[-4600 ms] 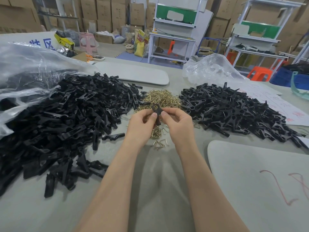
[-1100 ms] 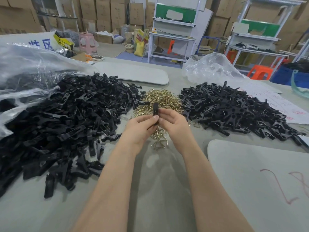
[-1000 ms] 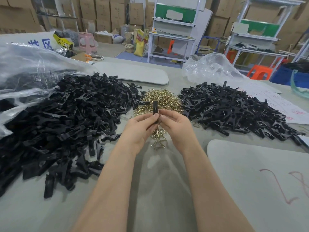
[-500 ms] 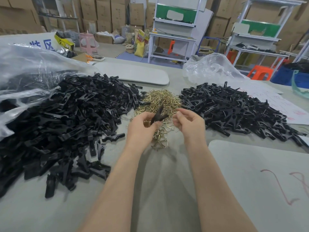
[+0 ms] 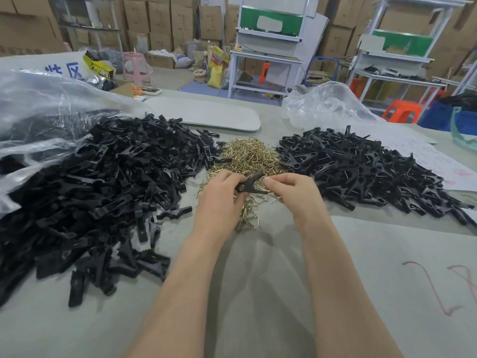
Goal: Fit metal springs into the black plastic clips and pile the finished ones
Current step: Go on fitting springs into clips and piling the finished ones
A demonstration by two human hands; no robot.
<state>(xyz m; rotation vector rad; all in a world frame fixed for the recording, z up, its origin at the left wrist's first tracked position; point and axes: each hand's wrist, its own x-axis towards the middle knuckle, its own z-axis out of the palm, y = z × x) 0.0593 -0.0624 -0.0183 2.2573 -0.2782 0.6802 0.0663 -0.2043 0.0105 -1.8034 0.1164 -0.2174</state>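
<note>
A grey table (image 5: 258, 293) carries two heaps of black clip parts — the bigger left heap (image 5: 98, 187), the right heap (image 5: 361, 166); between them lies a brass spring pile (image 5: 247, 156); above it the left hand (image 5: 219, 200) and right hand (image 5: 294, 192) both pinch one black clip (image 5: 249, 186).

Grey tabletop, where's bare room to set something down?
The grey tabletop is bare in front, between the left heap of black plastic clips and the pale board. It is crowded between both clip heaps, where the brass springs lie.
</note>
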